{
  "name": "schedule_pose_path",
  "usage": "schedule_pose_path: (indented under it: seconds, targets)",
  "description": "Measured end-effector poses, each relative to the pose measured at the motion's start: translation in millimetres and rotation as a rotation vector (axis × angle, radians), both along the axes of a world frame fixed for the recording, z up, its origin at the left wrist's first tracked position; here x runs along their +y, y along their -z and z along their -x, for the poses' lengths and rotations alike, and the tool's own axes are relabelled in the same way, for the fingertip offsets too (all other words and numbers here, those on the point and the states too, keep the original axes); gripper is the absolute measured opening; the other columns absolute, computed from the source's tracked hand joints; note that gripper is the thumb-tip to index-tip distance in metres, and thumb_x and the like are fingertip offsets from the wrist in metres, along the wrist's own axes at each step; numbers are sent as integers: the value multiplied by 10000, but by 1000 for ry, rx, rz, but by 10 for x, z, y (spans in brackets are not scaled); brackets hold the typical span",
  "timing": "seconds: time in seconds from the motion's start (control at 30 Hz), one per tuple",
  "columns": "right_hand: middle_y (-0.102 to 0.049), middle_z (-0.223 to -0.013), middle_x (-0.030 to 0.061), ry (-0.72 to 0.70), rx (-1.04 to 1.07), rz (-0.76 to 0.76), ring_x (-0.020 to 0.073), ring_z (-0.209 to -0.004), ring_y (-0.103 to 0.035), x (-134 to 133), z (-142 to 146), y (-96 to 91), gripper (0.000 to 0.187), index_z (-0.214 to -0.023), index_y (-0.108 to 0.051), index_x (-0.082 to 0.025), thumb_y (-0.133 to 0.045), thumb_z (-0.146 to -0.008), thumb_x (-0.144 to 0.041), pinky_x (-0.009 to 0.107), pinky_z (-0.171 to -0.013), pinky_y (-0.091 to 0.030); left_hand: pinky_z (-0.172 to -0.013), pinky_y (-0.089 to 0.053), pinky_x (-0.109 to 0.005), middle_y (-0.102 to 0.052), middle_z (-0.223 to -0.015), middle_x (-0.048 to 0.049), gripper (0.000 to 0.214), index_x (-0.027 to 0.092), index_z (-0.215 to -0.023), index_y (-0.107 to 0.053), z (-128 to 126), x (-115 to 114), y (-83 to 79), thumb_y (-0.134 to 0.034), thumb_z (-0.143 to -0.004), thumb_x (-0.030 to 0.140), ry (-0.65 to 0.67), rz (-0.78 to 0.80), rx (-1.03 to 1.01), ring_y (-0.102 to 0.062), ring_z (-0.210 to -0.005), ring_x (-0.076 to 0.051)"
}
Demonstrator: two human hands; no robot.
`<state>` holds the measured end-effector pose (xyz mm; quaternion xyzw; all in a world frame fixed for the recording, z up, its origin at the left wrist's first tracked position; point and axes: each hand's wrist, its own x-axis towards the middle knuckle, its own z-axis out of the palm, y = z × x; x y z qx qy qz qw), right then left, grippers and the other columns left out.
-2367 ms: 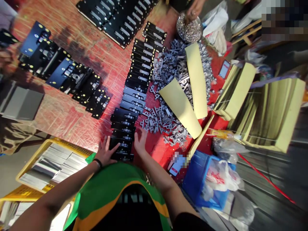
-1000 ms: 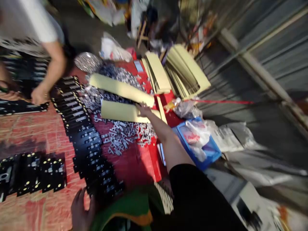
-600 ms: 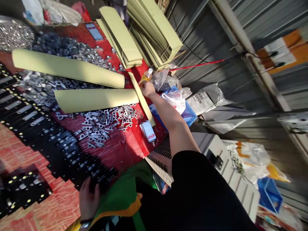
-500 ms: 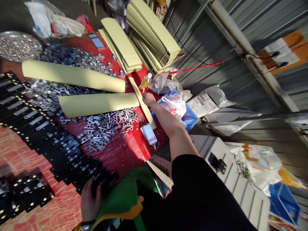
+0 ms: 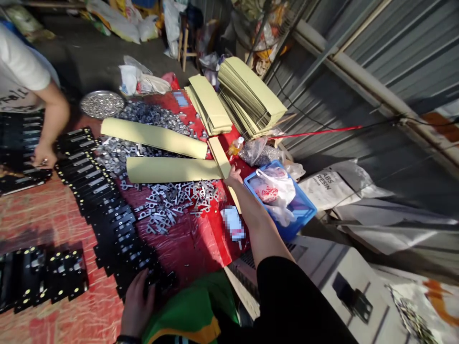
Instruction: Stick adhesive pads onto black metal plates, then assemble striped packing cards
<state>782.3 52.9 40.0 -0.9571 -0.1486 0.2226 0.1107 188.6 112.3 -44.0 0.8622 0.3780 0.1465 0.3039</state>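
Observation:
My right hand [image 5: 234, 177] is stretched out at the edge of a narrow pale-yellow card strip [image 5: 219, 155], its fingers loosely apart. That strip lies across the ends of two long curved yellow cards [image 5: 172, 170], which rest over a heap of small metal brackets [image 5: 163, 208]. My left hand [image 5: 138, 301] lies at the near end of a long overlapping row of black plates [image 5: 111, 210] with metal pieces on them. Its thumb and fingers are apart; the fingertips are partly lost against the dark plates.
A co-worker's hand [image 5: 45, 155] is over black plates at the left. Stacked yellow cards [image 5: 251, 95] stand at the back, near a small bottle [image 5: 235, 147]. A blue crate [image 5: 304, 215] holds plastic bags, right of my forearm. A phone [image 5: 233, 222] lies near the table edge.
The view has shifted, bringing the co-worker at the left into sight. My right hand's fingers have loosened from a closed shape at the strip. My left hand stays by the black plates.

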Motion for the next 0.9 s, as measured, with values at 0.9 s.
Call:
schedule_pose_path:
  seconds: [0.9]
  targets:
    - [-629, -1277, 115, -1314, 534, -636, 283, -1041, -622, -125, 2964, -810, 698, -1507, -446, -229, -658, -846, -306, 466, -950, -519, -866, -591, -326, -781, -1094, -13, 594, 259, -1103, -726, 228, 796, -1591, -978, -572, 340, -606, 587, -1477, -717, -941, -165]
